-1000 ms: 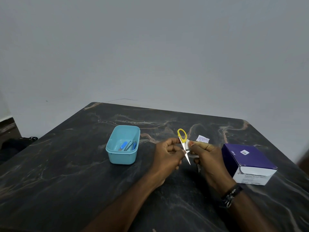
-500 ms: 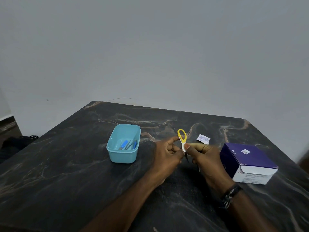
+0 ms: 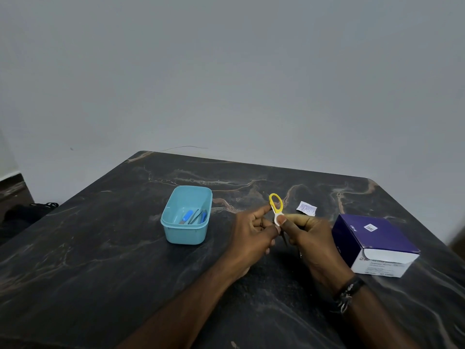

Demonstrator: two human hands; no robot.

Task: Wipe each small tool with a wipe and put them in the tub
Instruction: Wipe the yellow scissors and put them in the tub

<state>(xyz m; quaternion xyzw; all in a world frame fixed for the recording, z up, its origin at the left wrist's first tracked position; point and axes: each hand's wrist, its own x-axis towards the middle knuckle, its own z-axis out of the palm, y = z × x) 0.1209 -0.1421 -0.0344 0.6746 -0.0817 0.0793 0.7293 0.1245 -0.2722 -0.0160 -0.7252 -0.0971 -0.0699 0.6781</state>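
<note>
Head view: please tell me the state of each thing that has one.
Turquoise plastic tub: open, several small tools inside.
Yellow-handled small scissors: held in both hands.
White wipe: pinched against scissors.
Purple cardboard box: closed.
White wipe sachet: flat on table.

Yellow-handled scissors (image 3: 276, 206) upright, teal tub (image 3: 186, 233) left

Bare forearms, a dark braided wristband (image 3: 348, 293) on the right wrist.
</note>
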